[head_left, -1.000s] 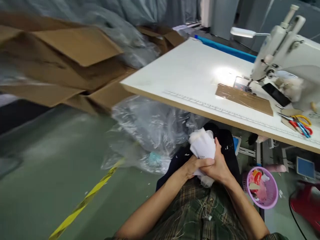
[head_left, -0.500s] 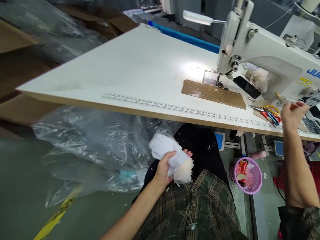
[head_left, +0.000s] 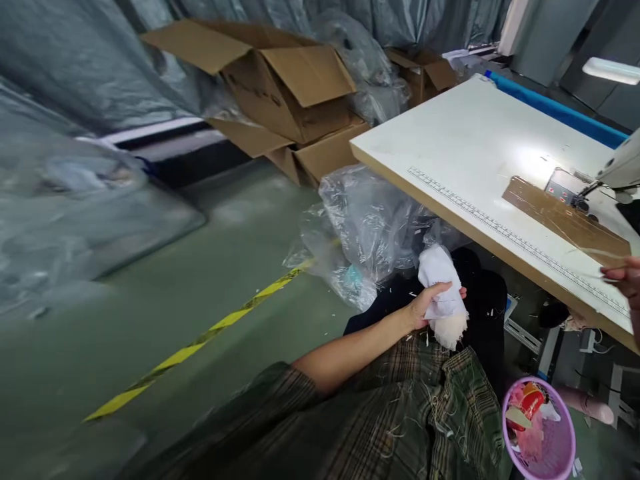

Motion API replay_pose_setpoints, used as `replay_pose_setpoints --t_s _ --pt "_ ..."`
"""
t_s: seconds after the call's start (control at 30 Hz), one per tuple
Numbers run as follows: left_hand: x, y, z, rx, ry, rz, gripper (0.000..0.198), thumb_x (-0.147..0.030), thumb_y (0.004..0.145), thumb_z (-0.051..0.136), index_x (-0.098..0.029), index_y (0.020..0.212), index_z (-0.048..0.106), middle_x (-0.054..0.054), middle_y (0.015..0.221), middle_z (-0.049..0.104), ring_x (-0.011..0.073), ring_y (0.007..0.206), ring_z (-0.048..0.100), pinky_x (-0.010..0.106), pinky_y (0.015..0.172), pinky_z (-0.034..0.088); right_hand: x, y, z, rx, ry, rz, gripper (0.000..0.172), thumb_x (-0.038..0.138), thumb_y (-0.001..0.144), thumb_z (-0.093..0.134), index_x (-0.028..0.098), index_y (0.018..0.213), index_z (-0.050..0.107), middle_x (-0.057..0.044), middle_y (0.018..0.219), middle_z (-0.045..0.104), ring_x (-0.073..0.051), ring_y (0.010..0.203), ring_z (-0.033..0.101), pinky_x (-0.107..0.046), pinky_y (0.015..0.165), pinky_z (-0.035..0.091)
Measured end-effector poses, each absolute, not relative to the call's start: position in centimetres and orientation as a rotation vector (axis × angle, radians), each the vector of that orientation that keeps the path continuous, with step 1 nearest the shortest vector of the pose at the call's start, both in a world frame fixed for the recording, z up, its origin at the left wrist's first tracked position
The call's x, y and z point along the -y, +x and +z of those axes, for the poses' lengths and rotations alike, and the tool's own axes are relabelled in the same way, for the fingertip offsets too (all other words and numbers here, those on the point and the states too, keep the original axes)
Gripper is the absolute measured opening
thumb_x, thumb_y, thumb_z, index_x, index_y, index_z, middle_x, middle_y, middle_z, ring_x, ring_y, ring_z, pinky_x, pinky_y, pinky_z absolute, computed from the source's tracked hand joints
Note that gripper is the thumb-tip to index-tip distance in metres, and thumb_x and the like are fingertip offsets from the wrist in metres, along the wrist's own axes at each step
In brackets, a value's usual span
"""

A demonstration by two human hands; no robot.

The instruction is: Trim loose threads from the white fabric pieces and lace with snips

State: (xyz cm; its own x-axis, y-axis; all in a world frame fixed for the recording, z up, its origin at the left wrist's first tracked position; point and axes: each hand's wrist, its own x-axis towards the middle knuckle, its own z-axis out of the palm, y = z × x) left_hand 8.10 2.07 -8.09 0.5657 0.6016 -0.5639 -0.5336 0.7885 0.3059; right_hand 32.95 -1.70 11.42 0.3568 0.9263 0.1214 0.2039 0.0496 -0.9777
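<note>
My left hand (head_left: 427, 303) is closed round a bundle of white cloth pieces (head_left: 443, 273), held over my lap. The lower end of the bundle is cream-coloured with a frayed edge. At the right edge of the view, my right hand (head_left: 624, 277) is partly cut off and blurred, its fingers pinched on a thin pale strip (head_left: 593, 273) above the table's front edge. Nearest to it on the white sewing table (head_left: 450, 140) is a brown cardboard piece (head_left: 565, 217), beside the needle area of the sewing machine (head_left: 623, 163).
A printed ruler (head_left: 480, 213) runs along the table's front edge. Clear plastic sheeting (head_left: 370, 220) hangs below at the left. Open cardboard boxes (head_left: 280, 100) stand behind, and yellow-black tape (head_left: 215, 330) marks the floor. A pink basket (head_left: 567, 427) with scraps stands low right.
My view has swung left, so the table and machine sit further right. My right hand has come away from beside the scissors and now holds a thin strip. My left hand keeps the bundle.
</note>
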Motion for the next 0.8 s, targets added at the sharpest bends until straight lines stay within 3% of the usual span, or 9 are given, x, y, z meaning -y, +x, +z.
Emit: replay_pose_setpoints --t_s 0.07,0.17,0.27,0.4,0.5,0.57,0.63,0.7,0.8 --pt "-2.0 8.0 -8.4 -0.674 0.088 0.671 0.027 -0.029 0.084 0.067 -0.006 0.096 0.073 0.013 0.096 0.077 0.0215 0.087 0.073 0.031 0.087 0.054 1.7 29.7 10.5 1.020 -1.423 0.818 0.013 0.036 0.072 0.082 0.031 0.082 0.075 0.001 0.077 0.072 -0.018 0.075 0.069 -0.029 0.063 0.062" --pt "-2.1 7.8 -8.9 -0.647 0.083 0.665 0.027 -0.032 0.084 0.068 -0.008 0.096 0.073 0.012 0.090 0.078 0.0214 0.084 0.073 0.031 0.085 0.054 1.8 26.7 8.0 0.871 -1.345 1.173 0.025 0.036 0.064 0.084 0.022 0.082 0.076 -0.003 0.075 0.073 -0.019 0.073 0.072 -0.025 0.055 0.060" --pt "-2.2 7.7 -9.2 -0.613 0.094 0.673 0.031 -0.036 0.082 0.072 -0.008 0.096 0.073 0.013 0.092 0.078 0.0230 0.086 0.074 0.032 0.085 0.055 2.2 25.4 5.8 0.871 -1.320 1.292 0.035 0.033 0.063 0.085 0.021 0.093 0.072 -0.006 0.090 0.076 -0.020 0.074 0.075 -0.020 0.044 0.054" --pt "-2.2 7.7 -8.9 -0.645 0.096 0.702 0.031 -0.036 0.082 0.072 -0.009 0.097 0.073 0.013 0.097 0.078 0.0218 0.086 0.073 0.032 0.087 0.055 3.8 25.3 4.2 0.972 -1.394 1.204 0.049 0.039 0.067 0.085 0.024 0.106 0.059 -0.010 0.116 0.072 -0.020 0.070 0.075 -0.017 0.031 0.044" --pt "-2.3 7.9 -8.8 -0.680 0.109 0.709 0.029 -0.034 0.083 0.068 -0.008 0.095 0.074 0.013 0.100 0.077 0.0234 0.089 0.073 0.032 0.085 0.056 4.9 26.2 2.8 1.047 -1.530 1.131 0.045 0.050 0.071 0.080 0.023 0.093 0.052 -0.011 0.114 0.073 -0.019 0.061 0.073 -0.020 0.032 0.045" --pt "-2.3 8.0 -8.8 -0.697 0.125 0.705 0.029 -0.033 0.083 0.067 -0.009 0.097 0.074 0.014 0.104 0.077 0.0250 0.096 0.073 0.032 0.087 0.056 4.9 27.1 1.1 1.150 -1.640 1.052 0.041 0.056 0.077 0.072 0.022 0.081 0.051 -0.014 0.112 0.074 -0.024 0.074 0.075 -0.029 0.045 0.056" --pt "-2.2 8.1 -8.7 -0.697 0.153 0.704 0.031 -0.033 0.082 0.066 -0.009 0.100 0.074 0.014 0.109 0.076 0.0272 0.107 0.070 0.033 0.091 0.056 4.2 27.9 -1.4 1.350 -1.755 0.827 0.034 0.054 0.083 0.068 0.021 0.084 0.060 -0.017 0.124 0.069 -0.030 0.107 0.070 -0.042 0.079 0.060" --pt "-2.1 8.3 -8.6 -0.679 0.179 0.702 0.034 -0.033 0.082 0.064 -0.009 0.104 0.074 0.015 0.116 0.074 0.0297 0.117 0.065 0.036 0.096 0.054 2.9 28.2 -4.4 1.655 -1.945 0.670 0.030 0.045 0.087 0.063 0.020 0.102 0.068 -0.018 0.134 0.063 -0.033 0.130 0.055 -0.051 0.104 0.047" --pt "-2.1 8.2 -8.4 -0.657 0.189 0.708 0.039 -0.033 0.080 0.064 -0.009 0.109 0.072 0.016 0.124 0.070 0.0330 0.130 0.057 0.042 0.105 0.049 1.1 27.5 -8.5 1.782 -2.135 0.674 0.033 0.029 0.090 0.059 0.015 0.118 0.068 -0.019 0.140 0.059 -0.034 0.141 0.043 -0.055 0.113 0.035"
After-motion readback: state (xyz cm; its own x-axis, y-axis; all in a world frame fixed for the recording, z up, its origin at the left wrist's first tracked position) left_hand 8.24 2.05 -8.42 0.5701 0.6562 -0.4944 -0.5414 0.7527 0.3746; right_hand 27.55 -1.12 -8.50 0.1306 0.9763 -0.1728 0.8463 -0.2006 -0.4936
